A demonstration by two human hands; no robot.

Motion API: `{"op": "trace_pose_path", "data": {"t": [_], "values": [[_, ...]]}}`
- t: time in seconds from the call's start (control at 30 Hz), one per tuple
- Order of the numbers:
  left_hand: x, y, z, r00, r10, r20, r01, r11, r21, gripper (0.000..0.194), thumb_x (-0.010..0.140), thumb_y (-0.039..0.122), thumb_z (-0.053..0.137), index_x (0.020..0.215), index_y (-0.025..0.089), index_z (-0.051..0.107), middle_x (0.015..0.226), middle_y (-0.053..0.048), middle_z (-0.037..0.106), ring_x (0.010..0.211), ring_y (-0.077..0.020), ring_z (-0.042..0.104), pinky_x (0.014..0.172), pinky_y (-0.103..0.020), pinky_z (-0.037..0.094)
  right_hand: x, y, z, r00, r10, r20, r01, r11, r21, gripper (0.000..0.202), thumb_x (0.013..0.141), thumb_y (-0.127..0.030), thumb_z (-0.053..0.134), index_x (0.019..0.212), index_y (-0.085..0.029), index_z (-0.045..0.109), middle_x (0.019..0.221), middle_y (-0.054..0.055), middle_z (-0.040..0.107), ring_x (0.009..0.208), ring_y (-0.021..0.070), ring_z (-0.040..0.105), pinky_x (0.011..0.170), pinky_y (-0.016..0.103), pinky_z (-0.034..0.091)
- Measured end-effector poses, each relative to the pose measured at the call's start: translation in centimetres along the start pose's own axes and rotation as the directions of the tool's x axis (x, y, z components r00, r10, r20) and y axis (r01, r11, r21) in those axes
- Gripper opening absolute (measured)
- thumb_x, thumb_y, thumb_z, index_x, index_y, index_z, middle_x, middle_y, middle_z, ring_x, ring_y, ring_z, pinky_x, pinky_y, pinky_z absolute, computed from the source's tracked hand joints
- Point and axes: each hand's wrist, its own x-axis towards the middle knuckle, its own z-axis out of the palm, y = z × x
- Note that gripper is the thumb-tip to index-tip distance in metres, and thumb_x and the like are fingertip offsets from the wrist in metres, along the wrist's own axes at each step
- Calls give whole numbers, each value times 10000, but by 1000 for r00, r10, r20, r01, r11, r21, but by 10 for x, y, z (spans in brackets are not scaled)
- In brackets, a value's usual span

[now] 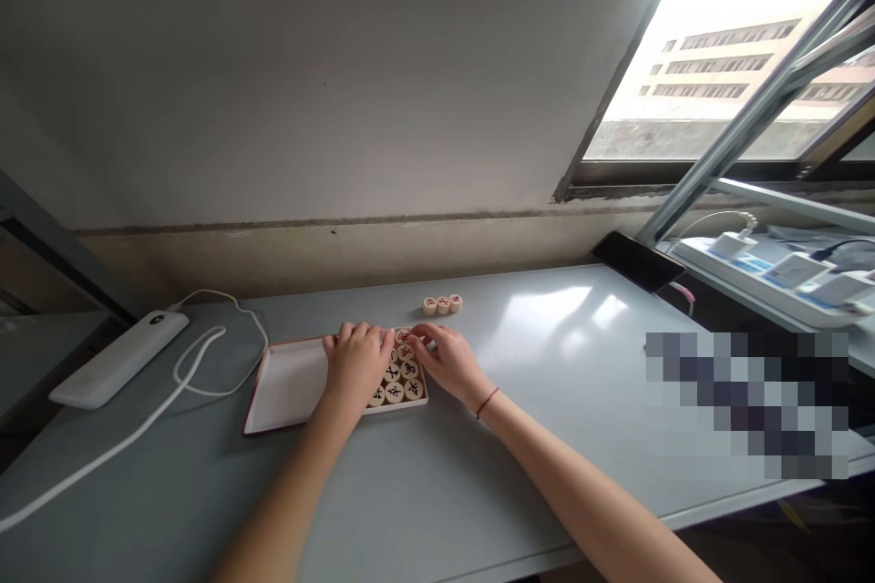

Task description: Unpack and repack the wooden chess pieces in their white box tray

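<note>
A shallow box (395, 408) lies on the table with rows of round wooden Chinese chess pieces (394, 392) in it, marked in red or black. Its open lid (287, 387), white inside, lies flat to the left. My left hand (356, 363) rests over the box's left part, fingers outstretched and slightly apart, hiding some pieces. At the box's far right corner, my right hand (447, 363) has thumb and fingertips curled in at a red-marked piece (403, 337). Three more red-marked pieces (443, 304) stand in a row behind the box.
A white power bank-like device (119, 360) with a white cable (147, 424) lies on the left. At the right are a black phone-like slab (639, 262), a power strip (766, 278) with plugs and a blurred-out patch (748, 405). A wall and window stand behind the table (533, 474).
</note>
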Motion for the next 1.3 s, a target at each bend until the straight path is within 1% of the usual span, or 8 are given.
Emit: {"op": "trace_pose_path", "data": {"t": [0.17,0.4,0.73,0.9,1.0,1.1,1.2,1.3], "values": [[1,10,6,998,39,43,-37,999,-27,354,945,265,375,818,165,691,818,-129,707,887,-298,574,809,-445,347,-1,2,0,1000,8,2,-8,1000,12,201,915,-307,469,907,-211,645,810,39,696,748,181,621,664,275,447],[0,13,17,997,65,50,-58,991,-119,277,930,208,406,953,194,682,890,-86,716,855,-226,630,828,-367,384,-2,-1,2,1000,3,-3,-3,1000,23,169,902,-282,483,909,-212,637,824,40,694,778,183,620,688,279,460],[10,13,17,1000,21,17,-14,951,-308,206,920,224,467,1025,202,643,1007,-61,692,914,-208,653,795,-302,493,-2,2,6,1000,3,-21,-2,999,39,150,885,-212,472,903,-214,620,831,29,691,767,184,610,686,282,452],[8,14,14,999,-9,-50,-12,914,-405,210,879,167,500,1034,209,635,1050,-49,674,929,-195,650,842,-308,502,-3,3,7,994,-50,-93,53,998,36,214,831,-209,546,1041,-211,585,1017,57,680,919,220,603,792,338,464],[2,16,9,994,-56,-91,-8,814,-580,209,874,196,502,1041,208,627,1050,-56,667,892,-185,656,825,-308,520,-5,-1,6,984,-114,-140,121,992,39,286,819,-229,581,1105,-216,566,1057,71,668,968,232,598,839,361,457],[-3,17,4,995,-92,-32,36,656,-754,219,865,262,520,1046,198,625,1009,-62,678,866,-175,662,796,-294,537,-6,-6,2,969,-158,-191,168,985,36,252,832,-233,572,1084,-213,579,997,73,681,910,219,617,806,351,466],[-4,15,2,991,-136,9,82,547,-833,247,840,310,551,1048,200,627,1000,-56,684,916,-185,654,834,-308,527,-3,-4,-6,951,-197,-240,207,978,15,222,836,-241,565,1055,-215,596,956,65,690,887,211,623,808,354,466],[-3,9,1,981,-191,42,128,462,-878,277,817,354,578,1045,206,632,1052,-59,666,925,-191,652,824,-317,529,4,14,-21,933,-121,-339,133,991,12,224,820,-235,547,1036,-210,601,935,64,685,870,209,617,803,355,471]]}}
